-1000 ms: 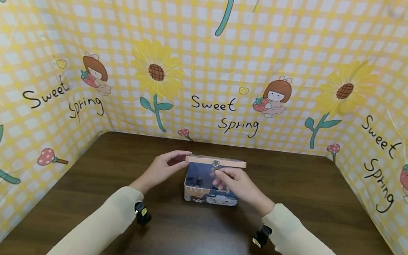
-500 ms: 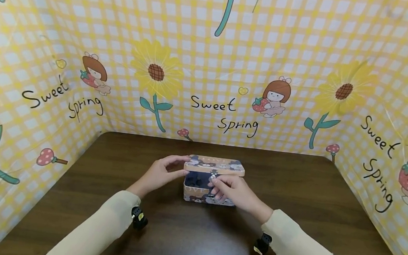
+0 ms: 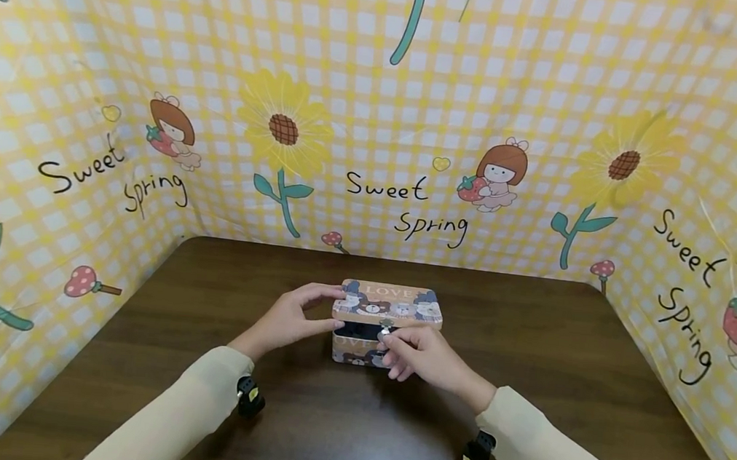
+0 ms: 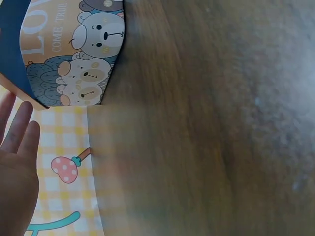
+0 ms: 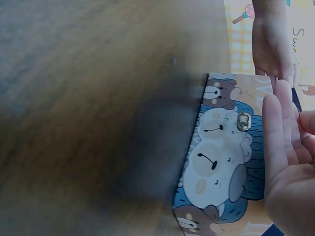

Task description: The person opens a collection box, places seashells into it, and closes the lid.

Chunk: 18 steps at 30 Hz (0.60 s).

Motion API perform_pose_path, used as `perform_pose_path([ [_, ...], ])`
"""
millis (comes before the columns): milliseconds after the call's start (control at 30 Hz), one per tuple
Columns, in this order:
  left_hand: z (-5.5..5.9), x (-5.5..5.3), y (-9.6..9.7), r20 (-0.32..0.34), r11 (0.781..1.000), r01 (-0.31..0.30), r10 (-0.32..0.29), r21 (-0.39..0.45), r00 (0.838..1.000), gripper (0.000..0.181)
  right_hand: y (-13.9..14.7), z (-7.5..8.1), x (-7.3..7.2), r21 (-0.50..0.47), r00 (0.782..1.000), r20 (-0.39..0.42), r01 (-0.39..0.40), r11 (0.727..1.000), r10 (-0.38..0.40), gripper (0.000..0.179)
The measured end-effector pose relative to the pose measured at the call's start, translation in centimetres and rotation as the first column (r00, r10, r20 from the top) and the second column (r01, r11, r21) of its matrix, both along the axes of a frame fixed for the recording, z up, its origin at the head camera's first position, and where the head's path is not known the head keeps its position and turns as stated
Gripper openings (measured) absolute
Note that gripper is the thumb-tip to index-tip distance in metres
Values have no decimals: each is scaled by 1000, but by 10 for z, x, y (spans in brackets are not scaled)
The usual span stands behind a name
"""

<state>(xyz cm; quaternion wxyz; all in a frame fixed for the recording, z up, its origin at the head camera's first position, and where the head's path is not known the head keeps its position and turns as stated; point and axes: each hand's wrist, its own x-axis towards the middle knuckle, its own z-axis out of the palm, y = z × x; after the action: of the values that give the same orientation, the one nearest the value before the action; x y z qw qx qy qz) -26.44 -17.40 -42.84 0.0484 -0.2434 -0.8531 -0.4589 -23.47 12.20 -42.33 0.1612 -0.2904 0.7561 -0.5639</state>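
Observation:
A small box [image 3: 347, 352] printed with cartoon bears stands on the table, its hinged lid [image 3: 395, 302] tilted down with a dark gap left at the front. At the lid's left end is my left hand [image 3: 288, 321], fingers extended against the upper edge and thumb near the lower edge. My right hand [image 3: 426, 352] pinches the metal clasp [image 3: 385, 329] at the middle of the lid's front. On the box front, the right wrist view shows a metal catch [image 5: 244, 121]. What lies inside the box is too dark to tell.
The dark wooden table [image 3: 195, 405] extends around the box. Behind it and at both sides hangs a yellow checked cloth [image 3: 378, 114] with flowers and lettering. Each wrist carries a small black camera [image 3: 250, 396].
The lid has swung down toward the box, so its printed top shows and the gap has narrowed. My right hand has come down with the clasp; the left hand has lowered slightly.

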Motion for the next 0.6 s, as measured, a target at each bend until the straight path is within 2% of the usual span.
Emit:
perform_pose_path([
  [333,-3,3,-2,-94,993,43,-54,-109,994,51,1,-10,9,26,999,32,4,1000,-5,33],
  [600,-3,7,-2,-124,987,64,-83,-150,989,51,0,-17,12,35,997,79,-1,999,-2,32],
])
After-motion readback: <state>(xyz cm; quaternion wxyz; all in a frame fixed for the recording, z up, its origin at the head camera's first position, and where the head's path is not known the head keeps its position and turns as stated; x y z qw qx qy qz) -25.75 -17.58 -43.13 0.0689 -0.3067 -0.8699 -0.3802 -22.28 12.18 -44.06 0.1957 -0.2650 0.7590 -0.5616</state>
